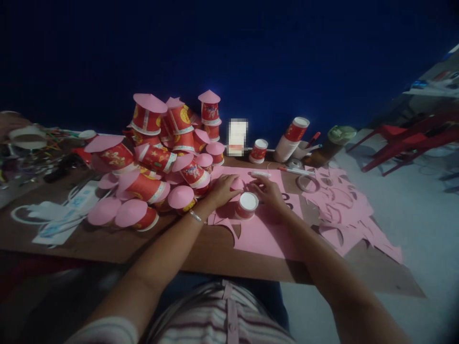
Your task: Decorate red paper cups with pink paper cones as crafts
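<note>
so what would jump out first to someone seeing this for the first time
The heap of red paper cups topped with pink paper cones, piled on the left of the table. Next, the left hand and right hand meeting over one cup on a pink paper sheet, with pink scraps to the right.

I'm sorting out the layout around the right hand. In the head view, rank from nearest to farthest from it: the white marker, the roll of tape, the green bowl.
From the right hand:
1. White marker, just beyond the fingers on the pink paper.
2. Roll of tape, to the right on the board.
3. Green bowl, far back right.
</note>
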Demonstrator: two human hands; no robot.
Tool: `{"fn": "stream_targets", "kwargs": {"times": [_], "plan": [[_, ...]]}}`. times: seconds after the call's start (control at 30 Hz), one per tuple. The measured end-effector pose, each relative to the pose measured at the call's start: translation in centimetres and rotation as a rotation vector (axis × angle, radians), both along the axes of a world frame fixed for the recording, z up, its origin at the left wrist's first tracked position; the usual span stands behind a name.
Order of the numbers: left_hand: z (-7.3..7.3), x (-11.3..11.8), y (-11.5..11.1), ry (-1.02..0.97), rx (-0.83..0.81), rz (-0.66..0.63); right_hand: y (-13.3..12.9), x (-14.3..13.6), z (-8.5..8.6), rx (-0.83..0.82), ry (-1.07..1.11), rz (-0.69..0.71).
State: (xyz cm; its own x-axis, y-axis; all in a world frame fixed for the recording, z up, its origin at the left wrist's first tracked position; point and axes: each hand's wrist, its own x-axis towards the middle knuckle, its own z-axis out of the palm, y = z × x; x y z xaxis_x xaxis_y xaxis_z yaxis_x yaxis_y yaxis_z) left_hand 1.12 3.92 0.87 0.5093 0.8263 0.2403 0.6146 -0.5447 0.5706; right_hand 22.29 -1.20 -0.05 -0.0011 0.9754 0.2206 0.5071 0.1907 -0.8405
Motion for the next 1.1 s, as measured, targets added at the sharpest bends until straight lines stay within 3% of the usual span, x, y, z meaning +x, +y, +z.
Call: {"fn": "stream_targets", "kwargs": {"times": [0.37, 0.93, 1.1], "plan": [[-0.3, 0.1, 0.2, -0.048, 0.015, 0.037, 0.7, -0.4, -0.9, 0.061, -0.256, -0.080], [-0.4, 0.1, 0.2, -0.060, -0.022, -0.020, 1.1, 0.2, -0.2, -0.043, 0.205, 0.047], [0.1, 0.0, -0.1, -0.134, -0.054, -0.067, 0.9, 0.1, 0.4, -0.035, 0.279, 0.009]]}}
